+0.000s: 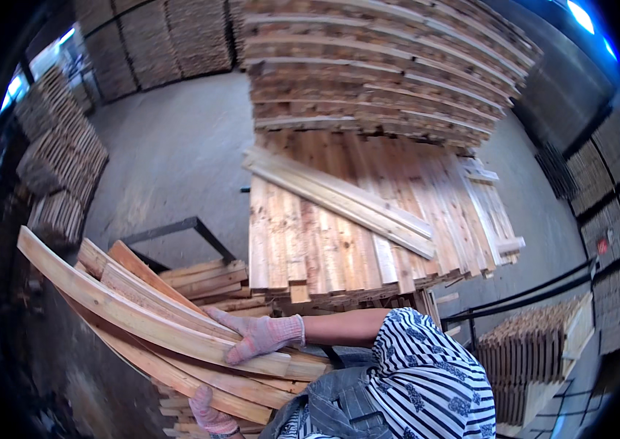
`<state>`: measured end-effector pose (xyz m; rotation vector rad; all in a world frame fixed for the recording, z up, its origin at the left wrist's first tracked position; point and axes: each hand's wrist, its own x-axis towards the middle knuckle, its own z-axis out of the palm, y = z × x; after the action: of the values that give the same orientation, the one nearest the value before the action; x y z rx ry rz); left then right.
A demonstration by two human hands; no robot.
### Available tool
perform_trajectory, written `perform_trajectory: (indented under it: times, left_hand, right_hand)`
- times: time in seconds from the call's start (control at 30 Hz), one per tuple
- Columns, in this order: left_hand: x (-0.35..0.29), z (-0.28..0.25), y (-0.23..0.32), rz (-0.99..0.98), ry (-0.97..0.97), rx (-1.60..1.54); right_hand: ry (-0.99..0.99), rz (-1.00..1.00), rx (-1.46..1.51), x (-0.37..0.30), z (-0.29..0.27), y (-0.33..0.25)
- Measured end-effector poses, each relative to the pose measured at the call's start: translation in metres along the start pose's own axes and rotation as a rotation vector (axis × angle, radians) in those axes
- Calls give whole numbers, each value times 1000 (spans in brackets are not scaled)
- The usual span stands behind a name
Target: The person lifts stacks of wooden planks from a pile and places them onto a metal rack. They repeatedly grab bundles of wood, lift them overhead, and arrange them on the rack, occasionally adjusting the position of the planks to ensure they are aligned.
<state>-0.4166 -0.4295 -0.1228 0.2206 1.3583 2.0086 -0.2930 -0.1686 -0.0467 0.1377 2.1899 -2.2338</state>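
Far left: a tall stack of boards (61,164), leaning to the eye under the lens bend, on the grey floor.

Left to centre: one long pale board (134,313), uppermost at the near side of a loose sheaf. We record its long axis as running from upper left to lower right, the far end out over the floor, the near end beside the grey apron (339,402). Beneath it, more loose boards (237,384) on much the same line; behind it, a reddish board (155,276), likewise slanting down to the right.

Below the sheaf: left hand (211,411), gloved, at the outer edge of the lower boards; we cannot tell whether it grips.

On the sheaf: right hand (255,336), gloved, laid across the near ends, touching, thumb apart from the fingers; we cannot tell whether it is clamped. The two hands are apart.

Behind the sheaf: a black metal frame (215,240), with timber lengths (207,276) just beside it; we cannot tell whether it contains them.

Centre: a flat layer of planks (302,241), bearing two pale boards (339,201) set slantwise; at its back, a high stack (376,73).

Right: a striped sleeve (427,351); black rails (529,296); a lower stack (522,362).

Far right: further stacks (588,172).
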Motion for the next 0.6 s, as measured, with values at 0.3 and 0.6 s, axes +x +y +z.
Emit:
perform_trajectory:
  times: [0.3, 0.6]
  left_hand:
    - [46, 114, 29, 360, -330, 376]
    - [38, 421, 68, 518, -592, 251]
  right_hand:
    - [494, -365, -325, -137, -48, -78]
    - [847, -498, -607, -293, -149, -220]
